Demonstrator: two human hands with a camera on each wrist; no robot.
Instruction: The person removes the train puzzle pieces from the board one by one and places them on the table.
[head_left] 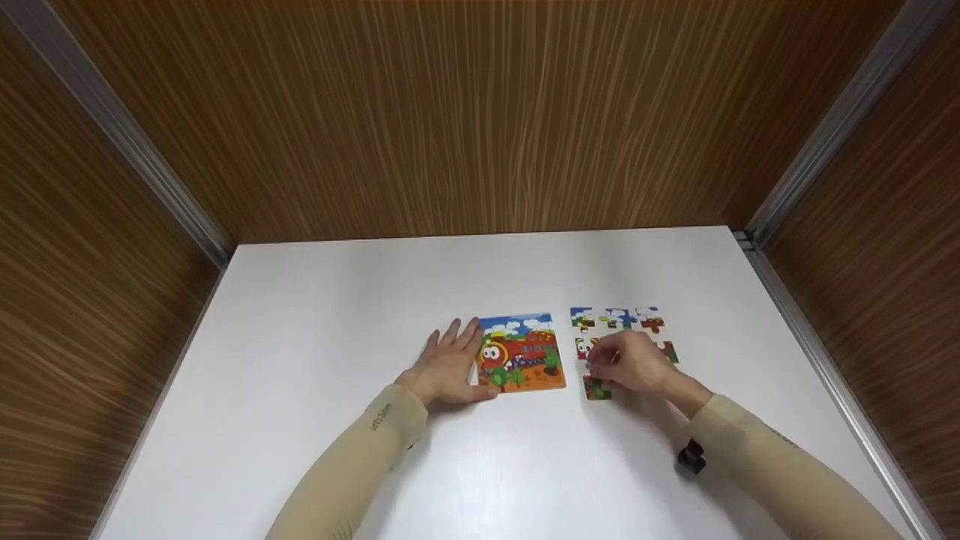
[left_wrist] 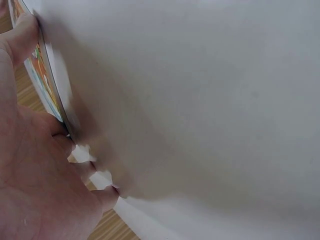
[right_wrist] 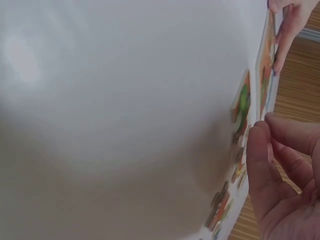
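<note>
A square picture puzzle (head_left: pixel 525 358) with a cartoon train lies flat on the white table. My left hand (head_left: pixel 445 367) rests along its left side with fingers spread, the thumb at the lower left corner. In the left wrist view that hand (left_wrist: pixel 40 175) lies against the board's edge. To the right of the board, my right hand (head_left: pixel 630 362) hovers over loose jigsaw pieces (head_left: pixel 619 318), hiding some. Its thumb and index fingertips meet in the right wrist view, where the hand (right_wrist: pixel 287 170) is seen from the side; whether a piece is between them is unclear.
Around the right hand lie a cloud piece (head_left: pixel 582 317), a train-face piece (head_left: pixel 584 348) and a green piece (head_left: pixel 598 388), all apart. A brown wood-grain wall (head_left: pixel 480 120) rises behind the white table (head_left: pixel 315 337). Metal rails (head_left: pixel 817 375) run along the sides.
</note>
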